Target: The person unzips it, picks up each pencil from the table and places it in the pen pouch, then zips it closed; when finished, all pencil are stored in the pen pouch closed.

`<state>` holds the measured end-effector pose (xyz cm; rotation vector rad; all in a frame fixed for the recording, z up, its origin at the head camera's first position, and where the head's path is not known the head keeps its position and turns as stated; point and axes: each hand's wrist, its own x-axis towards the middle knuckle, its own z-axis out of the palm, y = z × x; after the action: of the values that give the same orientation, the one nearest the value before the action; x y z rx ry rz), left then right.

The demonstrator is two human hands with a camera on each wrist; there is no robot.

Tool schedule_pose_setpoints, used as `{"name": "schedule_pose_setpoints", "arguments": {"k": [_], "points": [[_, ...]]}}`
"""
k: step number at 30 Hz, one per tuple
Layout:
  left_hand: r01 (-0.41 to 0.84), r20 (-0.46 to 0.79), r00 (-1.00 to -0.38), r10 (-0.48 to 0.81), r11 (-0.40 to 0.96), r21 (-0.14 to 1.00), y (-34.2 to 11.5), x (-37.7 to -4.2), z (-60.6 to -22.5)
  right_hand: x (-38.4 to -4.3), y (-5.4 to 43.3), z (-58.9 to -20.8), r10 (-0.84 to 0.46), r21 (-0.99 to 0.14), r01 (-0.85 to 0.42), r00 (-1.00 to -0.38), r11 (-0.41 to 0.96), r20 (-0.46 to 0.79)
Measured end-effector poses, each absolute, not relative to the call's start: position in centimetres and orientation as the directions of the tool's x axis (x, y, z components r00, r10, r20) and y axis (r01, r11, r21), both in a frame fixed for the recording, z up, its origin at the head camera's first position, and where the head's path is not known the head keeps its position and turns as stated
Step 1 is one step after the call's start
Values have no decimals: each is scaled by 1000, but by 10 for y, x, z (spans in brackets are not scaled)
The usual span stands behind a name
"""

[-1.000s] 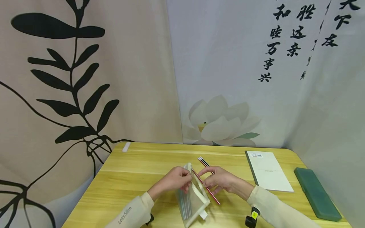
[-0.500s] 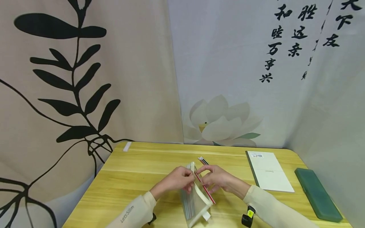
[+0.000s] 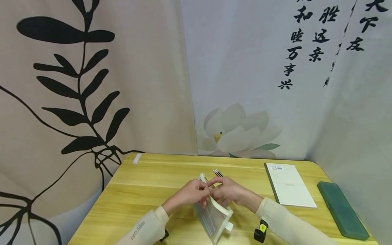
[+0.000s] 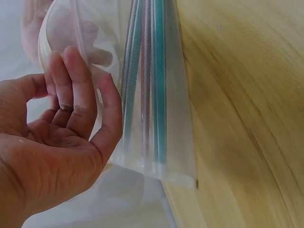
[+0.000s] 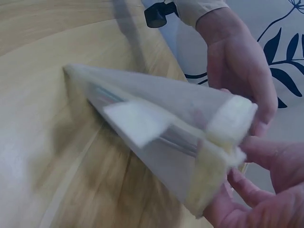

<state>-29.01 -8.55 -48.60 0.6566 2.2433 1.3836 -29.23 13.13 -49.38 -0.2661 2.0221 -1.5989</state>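
A translucent mesh pencil pouch (image 3: 218,217) with cream edging stands tilted on the table between the hands. My left hand (image 3: 191,193) pinches its upper edge; in the left wrist view the last fingers lie loosely bent beside the mesh. Teal and reddish sticks, perhaps pencils (image 4: 159,95), show through the pouch wall. At the opposite edge my right hand (image 3: 229,192) grips the pouch, its fingertips close to the left ones. Through the mesh, in the left wrist view, some of its fingers appear behind a pinkish strip. Whether the right hand also holds a red pencil is hidden.
Several dark pencils (image 3: 218,173) lie just beyond the right hand, partly covered by it. To the right are a white notebook (image 3: 291,185) with a dark spine and a green case (image 3: 343,209). A white strip (image 3: 137,158) lies at the table's back left.
The right hand has moved left, up to the left hand. The red pencil it held has slid into the pouch's opening and out of the head view. The pouch has shifted slightly right.
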Motion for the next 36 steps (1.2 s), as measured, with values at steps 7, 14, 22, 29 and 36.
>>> {"name": "schedule_pose_setpoints", "arguments": {"k": [7, 14, 22, 29, 36], "points": [[155, -111, -814, 570, 397, 905, -84, -289, -485, -292, 135, -493, -445, -946, 158, -852, 283, -276], [168, -98, -837, 539, 423, 890, -86, -290, -488, -298, 152, -489, -402, -957, 142, -884, 251, -237], [156, -100, -841, 532, 415, 896, -87, -291, -489, -321, 179, -503, -283, -947, 110, -938, 301, -199], [136, -101, -847, 522, 396, 908, -90, -289, -489, -340, 201, -517, -273, -929, 80, -943, 362, -188], [145, -100, -852, 514, 415, 898, -93, -288, -487, -351, 214, -523, -329, -903, -7, -932, 430, -149]]}}
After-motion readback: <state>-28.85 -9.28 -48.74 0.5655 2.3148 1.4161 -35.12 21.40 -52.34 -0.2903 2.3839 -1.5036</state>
